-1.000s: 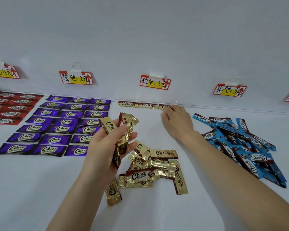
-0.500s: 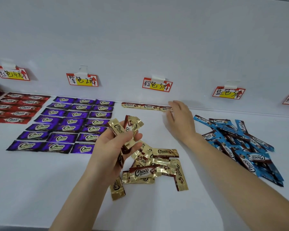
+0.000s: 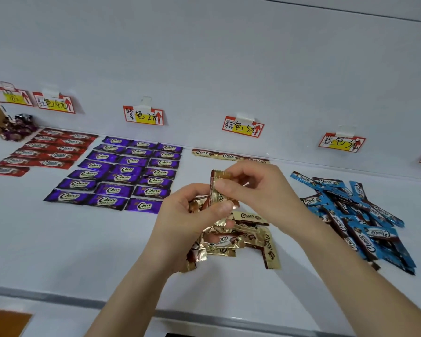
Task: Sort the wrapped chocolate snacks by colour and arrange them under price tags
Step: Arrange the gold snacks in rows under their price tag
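Gold Choco snack (image 3: 215, 190) stands upright between both hands, right above the loose gold pile (image 3: 250, 237)! The right hand (image 3: 258, 188) pinches its top end with curled fingers, and the left hand (image 3: 180, 224) grips a fanned bunch of gold snacks (image 3: 196, 205). The risk: pulling one free could drag a neighbour loose on that slippery foil and drop it, maybe toward the blue heap (image 3: 355, 215) nearby. A short gold row (image 3: 229, 155) lies under the brown price tag (image 3: 243, 126). Containers? None in view: everything lies on the white shelf (image 3: 58, 239), purple grid (image 3: 124, 173) and red rows (image 3: 49, 152) included.
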